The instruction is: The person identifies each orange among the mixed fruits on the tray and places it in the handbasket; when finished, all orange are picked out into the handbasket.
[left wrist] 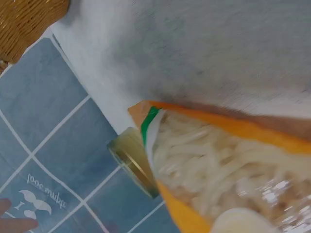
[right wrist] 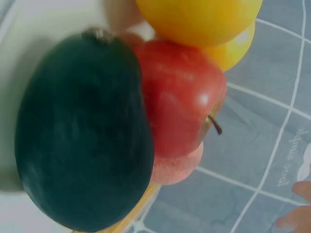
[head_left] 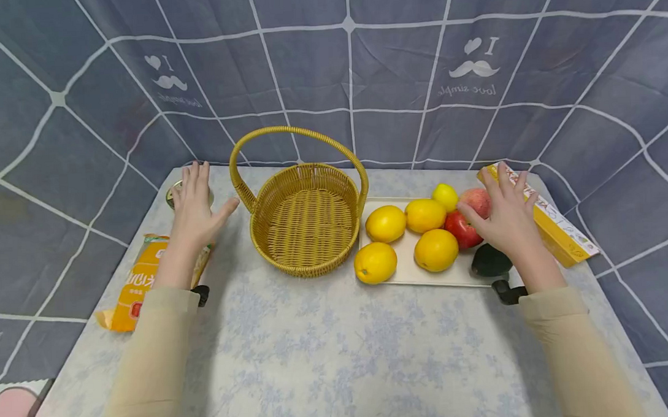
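My left hand [head_left: 193, 207], fingers spread, hovers at the table's left side with nothing in it. Under and around it lie an orange snack bag [head_left: 140, 283] with a clear window and a tin can [left wrist: 133, 160]. My right hand [head_left: 508, 221] is spread above the right end of a white tray [head_left: 402, 276] and holds nothing. The tray bears several yellow fruits [head_left: 436, 250], a red apple [head_left: 463, 230], a pinkish peach [head_left: 475, 202] and a dark green avocado-like fruit [right wrist: 85, 136]. Between the hands stands a round wicker basket [head_left: 308, 264] with a tall handle; its inside is bare.
A yellow and white box [head_left: 561, 231] lies slanted at the right edge, beyond the right hand. A blue tile-patterned curtain [head_left: 395, 71] hangs behind and beside the table [head_left: 328, 362]. Something pink [head_left: 12, 413] shows at the lower left corner.
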The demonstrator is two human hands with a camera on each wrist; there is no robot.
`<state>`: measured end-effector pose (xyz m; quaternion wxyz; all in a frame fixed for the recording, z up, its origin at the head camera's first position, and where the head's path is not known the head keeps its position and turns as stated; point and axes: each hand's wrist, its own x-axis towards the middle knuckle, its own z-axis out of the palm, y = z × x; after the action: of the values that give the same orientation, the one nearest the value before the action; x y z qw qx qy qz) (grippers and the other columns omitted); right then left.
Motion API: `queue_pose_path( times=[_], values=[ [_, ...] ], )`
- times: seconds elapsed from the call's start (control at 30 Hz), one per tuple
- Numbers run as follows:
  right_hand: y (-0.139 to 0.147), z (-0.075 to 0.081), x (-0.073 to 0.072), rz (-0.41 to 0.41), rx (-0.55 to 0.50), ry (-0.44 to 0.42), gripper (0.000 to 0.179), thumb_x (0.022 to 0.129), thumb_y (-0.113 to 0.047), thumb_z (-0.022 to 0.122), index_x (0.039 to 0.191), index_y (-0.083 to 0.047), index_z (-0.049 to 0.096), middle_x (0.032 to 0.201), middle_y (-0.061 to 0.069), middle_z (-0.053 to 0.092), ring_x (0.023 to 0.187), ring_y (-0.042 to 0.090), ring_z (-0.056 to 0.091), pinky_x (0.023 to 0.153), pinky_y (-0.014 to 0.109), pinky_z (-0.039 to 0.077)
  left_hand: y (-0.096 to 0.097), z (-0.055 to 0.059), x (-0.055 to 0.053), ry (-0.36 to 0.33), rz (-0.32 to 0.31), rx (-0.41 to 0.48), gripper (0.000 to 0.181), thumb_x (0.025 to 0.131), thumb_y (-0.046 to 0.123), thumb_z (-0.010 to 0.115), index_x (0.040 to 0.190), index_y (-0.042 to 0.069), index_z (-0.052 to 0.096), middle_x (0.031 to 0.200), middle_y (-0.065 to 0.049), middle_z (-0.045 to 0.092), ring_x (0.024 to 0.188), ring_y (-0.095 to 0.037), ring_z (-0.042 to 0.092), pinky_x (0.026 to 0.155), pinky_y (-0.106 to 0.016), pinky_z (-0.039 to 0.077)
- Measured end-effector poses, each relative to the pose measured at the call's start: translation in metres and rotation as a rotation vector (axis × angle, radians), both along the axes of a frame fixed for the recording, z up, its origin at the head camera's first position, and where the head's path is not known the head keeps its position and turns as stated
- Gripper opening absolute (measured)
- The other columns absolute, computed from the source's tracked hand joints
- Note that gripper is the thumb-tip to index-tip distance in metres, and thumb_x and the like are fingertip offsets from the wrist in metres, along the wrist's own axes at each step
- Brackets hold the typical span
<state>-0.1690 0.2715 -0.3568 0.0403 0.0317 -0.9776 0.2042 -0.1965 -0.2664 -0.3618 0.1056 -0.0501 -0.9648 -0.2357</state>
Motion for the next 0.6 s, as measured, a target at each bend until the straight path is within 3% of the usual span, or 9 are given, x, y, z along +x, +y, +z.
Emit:
queue_pose_path(
  times=[0.3, 0.6],
  values=[
    [-0.016, -0.011, 0.019, 0.065, -0.054, 0.026, 0.09, 0.094, -0.059, 0.052, 0.159, -0.01, 0.015, 0.165, 0.021, 0.0, 0.145, 0.054, -0.016, 0.106, 0.079, -0.011, 0.003, -0.018, 0.017, -0.096, -0.023, 0.145, 0.088, 0.097, 0.064, 0.039, 0.16, 0.017, -0.002, 0.166, -0.014, -0.003, 0.15, -0.044, 0.006, 0.116, -0.07, 0.012],
    [-0.049, -0.019, 0.036, 0.199, -0.158, -0.001, 0.086, 0.095, -0.05, 0.059, 0.157, -0.006, 0.021, 0.165, 0.02, 0.008, 0.148, 0.049, -0.012, 0.114, 0.073, -0.006, 0.016, -0.031, 0.035, -0.185, -0.053, 0.306, 0.082, 0.102, 0.044, 0.045, 0.159, 0.009, -0.003, 0.164, -0.023, 0.008, 0.149, -0.044, 0.016, 0.117, -0.066, 0.019]
  ],
)
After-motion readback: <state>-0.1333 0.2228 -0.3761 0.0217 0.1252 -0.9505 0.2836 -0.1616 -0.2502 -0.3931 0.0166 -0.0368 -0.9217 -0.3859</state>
